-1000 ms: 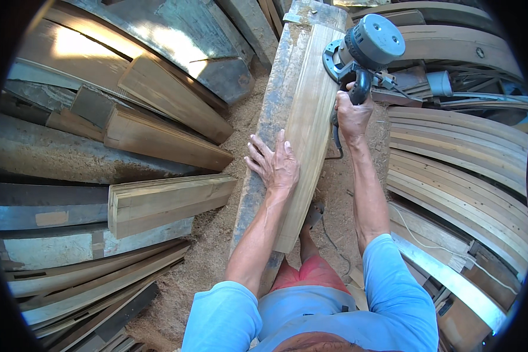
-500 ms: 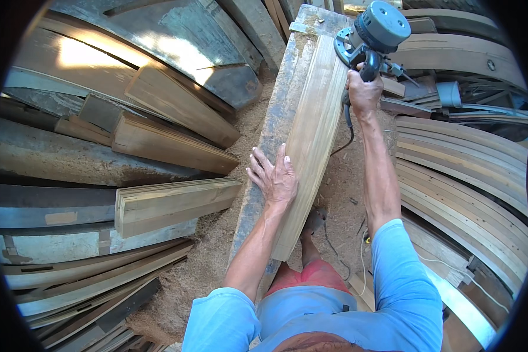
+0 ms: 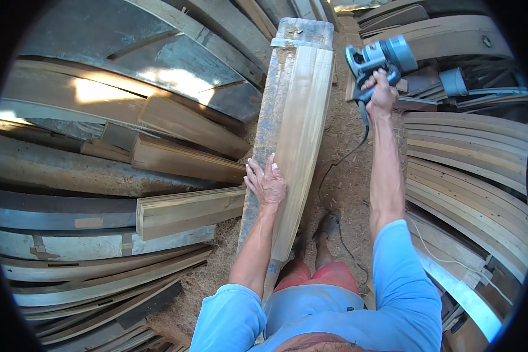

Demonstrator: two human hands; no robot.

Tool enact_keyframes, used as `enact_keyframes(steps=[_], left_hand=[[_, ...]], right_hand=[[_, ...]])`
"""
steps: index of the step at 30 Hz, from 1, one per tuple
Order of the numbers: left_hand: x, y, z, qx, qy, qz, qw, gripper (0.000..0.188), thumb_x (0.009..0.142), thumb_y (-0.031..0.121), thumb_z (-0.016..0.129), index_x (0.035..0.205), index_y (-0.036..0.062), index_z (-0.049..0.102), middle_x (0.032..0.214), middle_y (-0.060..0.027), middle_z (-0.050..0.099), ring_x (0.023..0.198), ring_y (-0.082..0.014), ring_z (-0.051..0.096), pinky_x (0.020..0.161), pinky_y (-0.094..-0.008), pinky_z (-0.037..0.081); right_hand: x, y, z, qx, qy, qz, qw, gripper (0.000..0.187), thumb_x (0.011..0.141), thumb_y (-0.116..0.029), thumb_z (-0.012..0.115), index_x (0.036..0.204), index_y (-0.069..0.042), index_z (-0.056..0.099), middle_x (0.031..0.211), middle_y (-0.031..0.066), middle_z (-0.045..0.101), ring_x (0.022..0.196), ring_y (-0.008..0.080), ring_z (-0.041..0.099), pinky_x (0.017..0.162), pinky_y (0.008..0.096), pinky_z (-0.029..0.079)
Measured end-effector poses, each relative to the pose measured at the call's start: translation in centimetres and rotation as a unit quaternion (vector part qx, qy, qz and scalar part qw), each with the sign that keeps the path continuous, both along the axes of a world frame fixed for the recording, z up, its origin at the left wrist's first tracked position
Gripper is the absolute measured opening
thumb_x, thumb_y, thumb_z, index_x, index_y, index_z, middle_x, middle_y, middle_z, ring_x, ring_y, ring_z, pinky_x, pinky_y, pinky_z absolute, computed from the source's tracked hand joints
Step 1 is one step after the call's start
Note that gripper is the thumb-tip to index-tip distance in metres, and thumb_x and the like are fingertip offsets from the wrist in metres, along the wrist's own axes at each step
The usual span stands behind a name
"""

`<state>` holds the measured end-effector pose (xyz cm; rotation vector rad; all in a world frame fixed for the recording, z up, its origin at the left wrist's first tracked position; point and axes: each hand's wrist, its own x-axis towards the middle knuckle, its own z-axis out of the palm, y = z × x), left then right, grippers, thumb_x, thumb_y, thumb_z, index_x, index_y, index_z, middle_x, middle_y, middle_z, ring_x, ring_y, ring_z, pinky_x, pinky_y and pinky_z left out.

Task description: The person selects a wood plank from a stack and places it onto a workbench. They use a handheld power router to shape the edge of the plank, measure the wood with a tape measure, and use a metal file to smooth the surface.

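Note:
A long pale wooden board (image 3: 302,123) lies lengthwise on a narrow, worn workbench (image 3: 267,117). My left hand (image 3: 268,183) rests with spread fingers on the board's left edge, partly over the bench. Off to the right of the board's far end, my right hand (image 3: 381,94) grips the handle of a blue-grey router (image 3: 387,57). The router is tipped on its side, its round base facing left and apart from the board. From it a dark power cord (image 3: 334,166) runs down toward my feet.
Stacked boards (image 3: 190,210) lie left of the bench, pointing toward it. Long planks (image 3: 469,176) are piled on the right, with a grey pipe piece (image 3: 453,82) beyond them. Sawdust covers the floor (image 3: 349,182). A thin pale cable (image 3: 452,262) crosses the lower right.
The router has come off the board's far end, moving right and tipping onto its side in my right hand. My left hand still lies on the board's left edge.

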<state>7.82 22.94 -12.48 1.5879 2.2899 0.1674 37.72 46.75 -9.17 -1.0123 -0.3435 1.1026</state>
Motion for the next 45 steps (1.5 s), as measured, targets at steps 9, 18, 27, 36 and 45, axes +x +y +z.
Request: enact_keyframes(steps=[9,18,27,36,45], left_hand=[[0.0,0.0,-0.4,-0.012,-0.009,0.011,1.0,0.045,0.105,0.038,0.039,0.147,0.0313,0.051,0.158,-0.0335,0.026,0.148,-0.0479,0.024,0.117,-0.0658,0.02],[0.6,0.1,0.1,0.039,0.096,-0.04,0.994,0.059,0.103,0.047,0.043,0.156,0.022,0.037,0.161,-0.0317,0.023,0.15,-0.0488,0.02,0.116,-0.0685,0.016],[7.4,-1.7,3.6,-0.073,0.06,-0.144,0.985,0.127,0.074,0.033,0.084,0.163,0.0185,-0.006,0.162,-0.0372,0.003,0.15,-0.0573,0.003,0.114,-0.0751,0.011],[-1.1,-0.9,9.6,-0.078,-0.195,-0.161,0.964,0.104,0.071,0.009,0.066,0.161,0.0083,0.014,0.137,-0.0333,0.055,0.128,-0.0444,0.055,0.111,-0.0446,0.044],[-2.0,-1.2,10.7,-0.066,-0.234,-0.151,0.958,0.095,0.071,0.008,0.065,0.157,0.0057,0.025,0.117,-0.0321,0.066,0.11,-0.0445,0.066,0.098,-0.0459,0.053]], right_hand=[[7.3,-24.3,-5.5,-0.161,0.005,-0.054,0.985,0.021,0.099,-0.017,0.056,0.079,-0.011,0.053,0.06,0.0003,0.048,0.052,0.0131,0.05,0.05,0.0312,0.047],[6.1,-48.9,-10.0,-0.32,0.106,-0.098,0.936,0.023,0.091,-0.017,0.06,0.07,-0.012,0.052,0.062,0.0024,0.053,0.054,0.016,0.052,0.056,0.0378,0.052],[4.6,-59.8,-11.6,-0.374,0.266,-0.142,0.877,0.025,0.09,-0.017,0.059,0.068,-0.015,0.048,0.059,-0.0006,0.05,0.052,0.015,0.052,0.055,0.0354,0.049],[4.6,-60.2,-12.6,-0.348,0.257,-0.116,0.894,0.024,0.089,-0.016,0.06,0.068,-0.015,0.049,0.06,0.0005,0.052,0.053,0.0157,0.053,0.055,0.0334,0.05],[4.9,-57.8,-12.2,-0.331,0.285,-0.077,0.896,0.024,0.088,-0.018,0.062,0.068,-0.016,0.05,0.06,0.0006,0.051,0.053,0.0163,0.052,0.056,0.0349,0.05]])
